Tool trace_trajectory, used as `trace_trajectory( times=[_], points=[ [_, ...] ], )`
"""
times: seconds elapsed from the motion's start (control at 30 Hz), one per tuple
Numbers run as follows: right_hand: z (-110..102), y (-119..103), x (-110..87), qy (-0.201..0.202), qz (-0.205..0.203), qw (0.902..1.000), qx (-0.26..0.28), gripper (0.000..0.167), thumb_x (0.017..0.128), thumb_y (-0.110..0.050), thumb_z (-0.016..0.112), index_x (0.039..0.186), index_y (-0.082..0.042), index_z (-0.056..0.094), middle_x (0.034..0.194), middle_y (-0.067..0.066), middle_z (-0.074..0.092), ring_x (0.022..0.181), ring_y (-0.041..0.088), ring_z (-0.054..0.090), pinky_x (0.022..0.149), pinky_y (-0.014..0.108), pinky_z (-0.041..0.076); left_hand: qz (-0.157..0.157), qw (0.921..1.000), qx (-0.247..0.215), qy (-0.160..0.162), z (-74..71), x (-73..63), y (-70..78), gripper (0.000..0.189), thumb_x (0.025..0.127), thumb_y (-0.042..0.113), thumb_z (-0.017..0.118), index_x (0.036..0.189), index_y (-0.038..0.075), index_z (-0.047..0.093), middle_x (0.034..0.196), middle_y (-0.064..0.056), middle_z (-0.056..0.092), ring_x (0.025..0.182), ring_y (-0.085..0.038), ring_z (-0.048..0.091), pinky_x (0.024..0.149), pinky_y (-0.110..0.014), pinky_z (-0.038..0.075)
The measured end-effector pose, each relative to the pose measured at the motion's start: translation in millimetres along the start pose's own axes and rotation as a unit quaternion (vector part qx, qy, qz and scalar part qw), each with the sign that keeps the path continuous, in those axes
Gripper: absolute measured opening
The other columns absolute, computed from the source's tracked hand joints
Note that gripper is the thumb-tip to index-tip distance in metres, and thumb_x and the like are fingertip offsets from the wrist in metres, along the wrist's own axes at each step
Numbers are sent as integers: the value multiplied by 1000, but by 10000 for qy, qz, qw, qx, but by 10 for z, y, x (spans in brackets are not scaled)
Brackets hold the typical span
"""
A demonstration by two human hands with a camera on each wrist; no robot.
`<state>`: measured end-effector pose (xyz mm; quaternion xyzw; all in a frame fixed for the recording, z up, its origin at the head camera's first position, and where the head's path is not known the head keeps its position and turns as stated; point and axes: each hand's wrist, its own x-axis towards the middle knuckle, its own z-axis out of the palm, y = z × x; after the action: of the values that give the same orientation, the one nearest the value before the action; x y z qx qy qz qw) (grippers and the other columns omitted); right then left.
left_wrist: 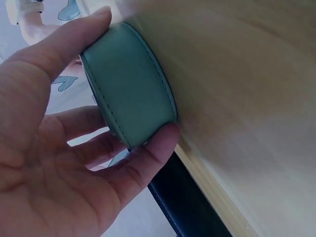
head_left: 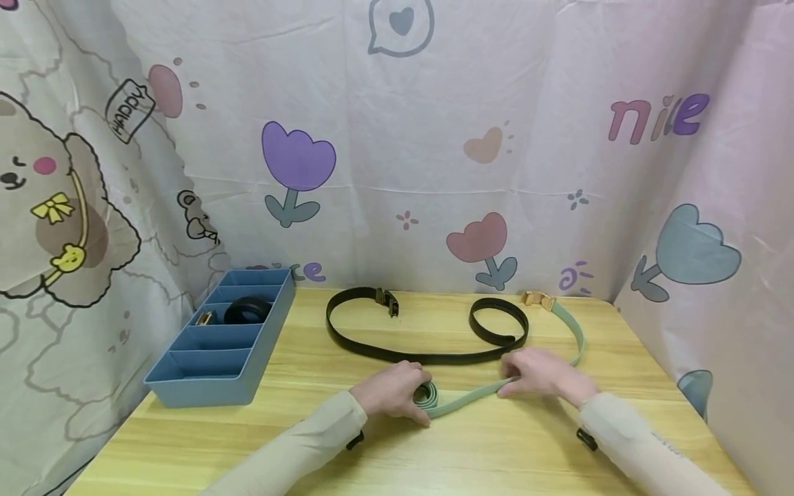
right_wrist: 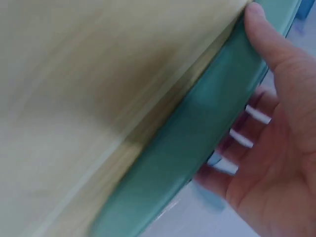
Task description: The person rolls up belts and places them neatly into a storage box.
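Note:
A light green belt (head_left: 466, 399) lies on edge along the table, its near end wound into a small coil (left_wrist: 129, 84). My left hand (head_left: 392, 390) grips that coil between thumb and fingers. Farther along the strap, my right hand (head_left: 544, 375) holds the belt with the thumb on one face and the fingers behind the other, as the right wrist view shows. Beyond the right hand the strap (right_wrist: 182, 143) curves back to a gold buckle (head_left: 538, 300). Just behind both hands stretches a black belt (head_left: 415, 357), looped at its right end, with a dark buckle (head_left: 387, 302) at the other.
On the left of the wooden table (head_left: 347, 455) stands a blue divided box (head_left: 207, 396). One of its compartments holds a coiled black belt (head_left: 247, 310) with a gold buckle (head_left: 205, 317). A printed curtain (head_left: 397, 138) hangs along the table's back and sides.

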<state>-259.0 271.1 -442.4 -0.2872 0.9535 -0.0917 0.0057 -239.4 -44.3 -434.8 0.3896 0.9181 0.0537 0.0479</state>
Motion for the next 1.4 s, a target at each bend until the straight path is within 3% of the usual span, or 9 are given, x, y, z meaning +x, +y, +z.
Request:
trace_trajectory(
  times=[0.13,0.23,0.33,0.47,0.6,0.83,1.03,1.2,1.4],
  points=[
    [67,-364,112,-25,-893,9959,133,40,77,-59,72,90,-23,62,77,-14,55,66,-1,46,59,20,42,26,10000,-32,-41,1,14,2,55,69,52,83,104,14,65,85,9,56,74,-4,47,64,-18,41],
    [139,-631,191,48,-1433,9894,227,53,79,-60,69,112,-19,62,91,-10,63,75,0,54,66,20,48,85,9998,-191,-31,2,22,1,57,68,51,85,106,14,63,86,9,57,75,-3,48,65,-16,42],
    [199,-841,265,106,-1898,9817,126,63,82,-57,67,132,-21,55,103,-10,63,81,-1,56,72,20,49,140,9989,-443,-39,-5,16,-9,75,66,49,87,123,9,57,96,7,63,82,-2,53,72,-16,46],
    [234,-970,342,109,-2249,9743,-91,46,84,-51,68,120,-22,64,97,-12,62,76,-4,51,68,14,45,173,9965,-810,-152,-15,1,-32,82,66,44,88,131,9,51,100,8,63,87,-1,55,76,-17,48],
    [251,-1001,379,178,-2406,9705,-19,31,85,-43,71,105,-20,70,93,-11,68,74,-8,54,67,7,43,193,9967,-765,-165,-11,-15,-31,54,67,42,88,106,17,59,88,11,57,75,0,50,64,-14,45],
    [272,-1019,405,530,-2640,9626,-290,23,89,-43,66,95,-21,70,81,-12,64,64,-10,44,59,4,37,44,9999,-77,86,-20,-4,23,53,69,63,77,91,17,61,78,10,49,67,-3,44,56,-17,39],
    [253,-955,387,437,-2670,9618,-415,38,88,-48,64,114,-21,69,100,-9,68,79,-4,58,69,11,47,230,9995,-19,195,-8,-6,-4,48,71,59,78,95,21,62,85,12,57,73,-3,46,62,-16,38],
    [237,-929,383,161,-2587,9652,-331,48,86,-51,65,124,-20,66,110,-7,67,88,-3,59,74,15,49,426,9988,-209,80,-20,-22,-36,47,71,55,80,100,22,62,91,13,62,80,-3,49,69,-16,42],
    [251,-949,392,144,-2732,9618,-118,34,85,-41,71,114,-22,69,108,-10,69,92,-4,61,80,15,50,756,9944,-698,-246,-53,-13,-48,47,68,35,88,108,22,65,101,15,66,88,0,56,81,-15,46]
  ],
)
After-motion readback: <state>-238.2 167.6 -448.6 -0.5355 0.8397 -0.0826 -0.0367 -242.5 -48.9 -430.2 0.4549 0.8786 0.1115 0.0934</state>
